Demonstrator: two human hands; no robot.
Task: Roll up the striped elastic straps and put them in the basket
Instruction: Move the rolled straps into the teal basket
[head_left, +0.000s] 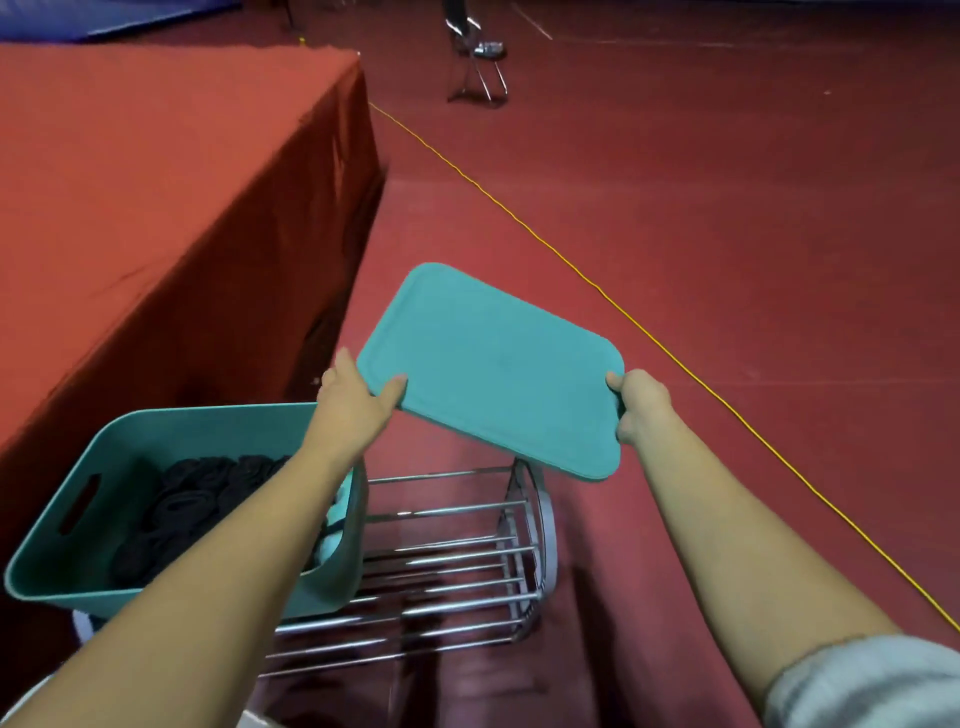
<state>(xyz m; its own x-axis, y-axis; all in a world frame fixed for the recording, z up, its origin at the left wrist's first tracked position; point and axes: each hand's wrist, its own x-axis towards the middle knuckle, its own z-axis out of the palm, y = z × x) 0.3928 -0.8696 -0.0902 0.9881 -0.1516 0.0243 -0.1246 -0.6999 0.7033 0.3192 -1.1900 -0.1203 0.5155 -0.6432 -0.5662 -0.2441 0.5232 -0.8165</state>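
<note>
A teal plastic basket stands on the left part of a metal wire rack. Inside it lie several dark rolled straps; their stripes cannot be made out. I hold a flat teal lid in the air above the rack's right side, tilted and clear of the basket. My left hand grips the lid's left edge, thumb on top. My right hand grips its right edge with fingers curled round it. My left forearm crosses over the basket's right wall and hides part of the inside.
A table draped in a red cloth stands close on the left, right behind the basket. The red floor carries a yellow cord running diagonally. A metal chair stands far back.
</note>
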